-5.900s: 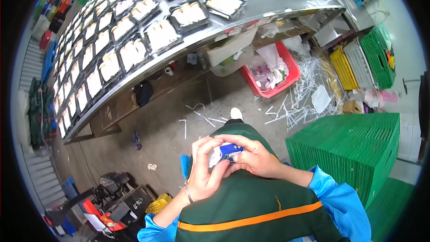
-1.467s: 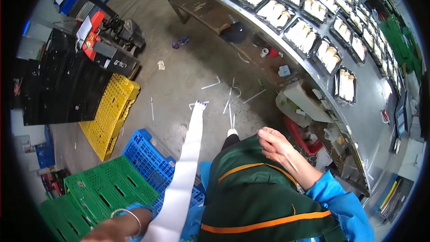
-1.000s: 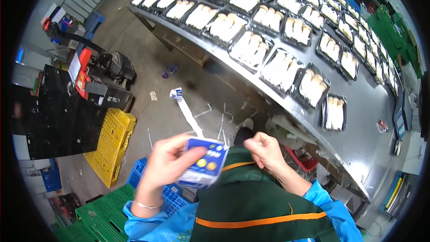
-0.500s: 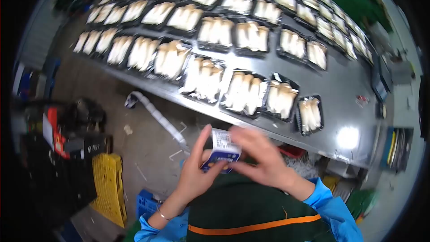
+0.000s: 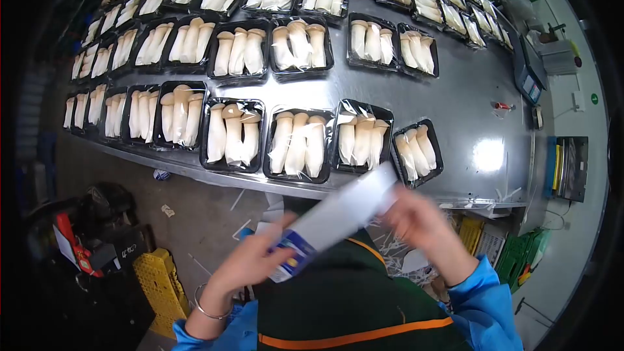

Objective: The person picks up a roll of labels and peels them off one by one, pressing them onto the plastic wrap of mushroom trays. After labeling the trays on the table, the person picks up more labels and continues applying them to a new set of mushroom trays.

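A long white strip with a blue printed end (image 5: 335, 211) stretches between my hands, blurred by motion. My left hand (image 5: 253, 257) grips its lower, blue end, thumb on the print. At the upper right end, my right hand (image 5: 416, 218) is closed on the strip, its fingertips smeared. Just beyond the strip lie black trays of white mushrooms with tan caps under clear film, among them a tray at the row's right end (image 5: 418, 152) and its neighbour (image 5: 364, 136).
Several rows of wrapped mushroom trays stand on the metal table (image 5: 455, 117). A small red item (image 5: 502, 106) and a scale (image 5: 531, 75) are at the right. Yellow crate (image 5: 159, 286) and red-black equipment (image 5: 81, 247) stand lower left; a green crate (image 5: 520, 253) lower right.
The folded blue and white item between my hands is now a long strip. My right hand has moved right, away from my left hand, which has shifted down and left. The view has turned.
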### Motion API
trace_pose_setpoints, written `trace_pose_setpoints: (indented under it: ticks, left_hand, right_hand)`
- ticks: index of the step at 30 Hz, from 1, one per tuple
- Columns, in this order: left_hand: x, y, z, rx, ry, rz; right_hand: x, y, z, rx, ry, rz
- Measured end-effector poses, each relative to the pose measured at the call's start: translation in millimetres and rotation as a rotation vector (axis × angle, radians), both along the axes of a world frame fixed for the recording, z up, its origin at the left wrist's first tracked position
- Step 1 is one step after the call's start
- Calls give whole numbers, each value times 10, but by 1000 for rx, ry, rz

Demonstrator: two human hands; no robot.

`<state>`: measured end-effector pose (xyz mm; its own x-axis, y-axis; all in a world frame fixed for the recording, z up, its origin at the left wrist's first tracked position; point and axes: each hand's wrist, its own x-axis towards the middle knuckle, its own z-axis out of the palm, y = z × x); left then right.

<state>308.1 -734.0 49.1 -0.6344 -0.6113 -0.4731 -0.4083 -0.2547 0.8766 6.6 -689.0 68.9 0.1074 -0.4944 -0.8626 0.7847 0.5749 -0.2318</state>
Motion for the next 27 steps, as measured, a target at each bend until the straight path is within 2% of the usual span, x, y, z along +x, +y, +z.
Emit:
trace_pose_setpoints:
  ticks: [1, 2, 3, 4, 6, 8, 10, 11, 12, 13, 16, 18, 20, 22, 24, 26, 27]
  left_hand:
    - [103, 3, 2, 86, -48, 208]
    - [164, 27, 33, 172, -97, 420]
    - [118, 6, 159, 175, -108, 515]
    - [49, 52, 131, 184, -121, 529]
    - [-120, 95, 67, -108, -97, 405]
    - [-321, 107, 164, 38, 11, 486]
    - [-340, 156, 54, 59, 46, 534]
    - [-397, 169, 66, 70, 39, 537]
    - [-475, 177, 108, 122, 112, 649]
    - [-523, 176, 136, 168, 188, 762]
    - [-476, 219, 164, 252, 160, 684]
    - [-554, 184, 171, 246, 122, 702]
    - [-610, 184, 102, 172, 74, 655]
    - [-739, 171, 78, 140, 51, 775]
    - [-756, 107, 186, -305, -113, 543]
    - [-705, 30, 211, -284, -113, 532]
    - [-657, -7, 216, -201, -122, 423]
  right_hand:
    - [-255, -152, 32, -290, 111, -121]
    - [-311, -197, 118, -460, 607, -331]
    - [-349, -250, 145, -579, 945, -292]
    - [-369, -321, 19, -572, 931, -277]
    - [-316, -454, -427, -931, 1746, 140]
    - [-304, -491, -784, -1004, 1745, 425]
    - [-320, -481, -1140, -1076, 1711, 556]
    - [-320, -477, -1268, -1079, 1796, 696]
    - [-311, -466, -1341, -1077, 1876, 842]
    - [-297, -442, -1362, -1043, 1870, 866]
    - [-298, -421, -1034, -941, 1868, 907]
    - [-319, -442, -1008, -973, 1792, 864]
    - [-334, -496, -1002, -966, 1784, 1091]
    - [-190, -628, -535, -1016, 1715, 1070]
    - [102, -679, 9, -929, 670, 833]
    - [276, -749, 107, -992, 540, 1130]
    - [316, -769, 56, -1074, 624, 1124]
